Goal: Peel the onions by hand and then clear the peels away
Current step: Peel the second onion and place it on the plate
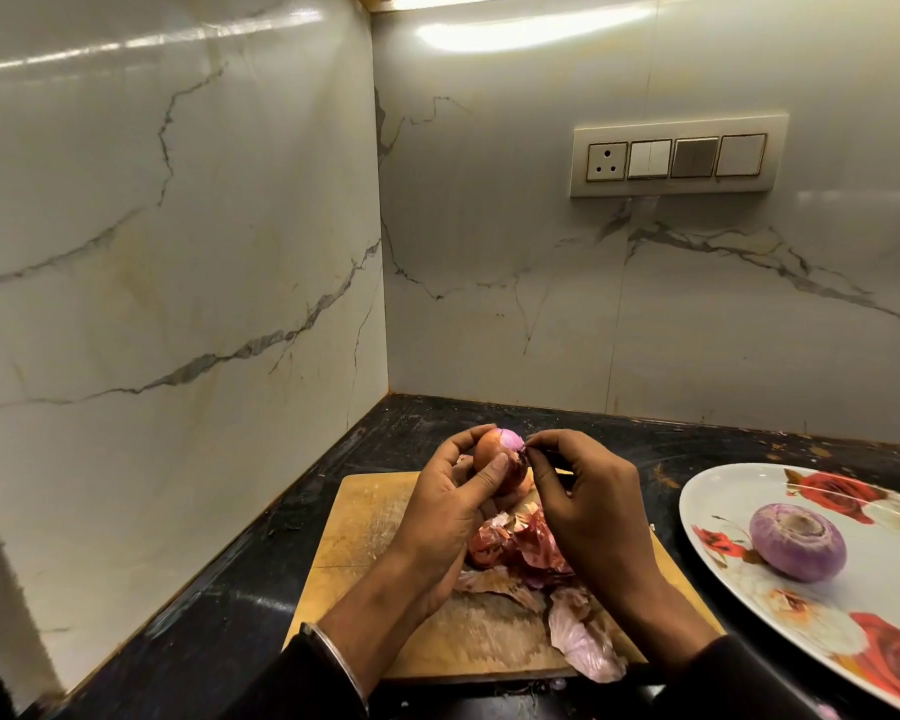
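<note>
Left hand [450,504] around onion [500,457], right hand [585,504] pinching its skin.

Wood, stone, paper-thin skin and glazed ware

The chopping board [365,522] under the left hand [437,517] is bare, knife-scuffed wood; the peels [520,548] below the right hand [588,506] look dry and papery. The table [219,605] is dark, glossy stone, the wall [178,252] polished veined marble. Right of the hands, the plate [723,491] is smooth and shiny, and the peeled onion [798,543] is sleek.
</note>
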{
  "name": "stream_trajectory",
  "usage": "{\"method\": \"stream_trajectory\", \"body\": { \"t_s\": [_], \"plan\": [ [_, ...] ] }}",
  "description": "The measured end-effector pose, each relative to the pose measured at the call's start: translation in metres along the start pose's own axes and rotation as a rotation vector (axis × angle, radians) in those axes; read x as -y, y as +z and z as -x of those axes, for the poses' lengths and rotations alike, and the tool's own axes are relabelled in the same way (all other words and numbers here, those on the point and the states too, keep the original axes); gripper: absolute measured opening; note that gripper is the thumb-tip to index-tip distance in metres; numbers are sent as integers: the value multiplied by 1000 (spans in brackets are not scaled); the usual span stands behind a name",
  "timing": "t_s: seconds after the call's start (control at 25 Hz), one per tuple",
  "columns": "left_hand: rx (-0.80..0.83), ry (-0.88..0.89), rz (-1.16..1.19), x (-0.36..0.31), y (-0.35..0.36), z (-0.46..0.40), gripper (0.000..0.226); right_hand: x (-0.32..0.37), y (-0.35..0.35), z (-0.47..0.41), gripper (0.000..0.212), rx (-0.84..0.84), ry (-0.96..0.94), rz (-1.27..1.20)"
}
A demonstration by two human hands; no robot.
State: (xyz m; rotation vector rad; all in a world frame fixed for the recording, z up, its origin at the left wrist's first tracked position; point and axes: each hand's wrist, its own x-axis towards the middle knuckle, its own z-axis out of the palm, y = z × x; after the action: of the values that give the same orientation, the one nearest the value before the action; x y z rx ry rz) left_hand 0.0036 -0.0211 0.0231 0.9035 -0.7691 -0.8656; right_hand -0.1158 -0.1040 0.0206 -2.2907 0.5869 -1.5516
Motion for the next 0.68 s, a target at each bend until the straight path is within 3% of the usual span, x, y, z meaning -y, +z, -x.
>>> {"method": "stream_trajectory", "body": {
  "t_s": [0.36,0.68],
  "plan": [
    [30,-3,-123,4,-4,0,37,0,5,1,6,0,102,-16],
    [-3,-29,-26,2,-3,-2,38,2,3,-1,9,49,275,-301]
  ]
}}
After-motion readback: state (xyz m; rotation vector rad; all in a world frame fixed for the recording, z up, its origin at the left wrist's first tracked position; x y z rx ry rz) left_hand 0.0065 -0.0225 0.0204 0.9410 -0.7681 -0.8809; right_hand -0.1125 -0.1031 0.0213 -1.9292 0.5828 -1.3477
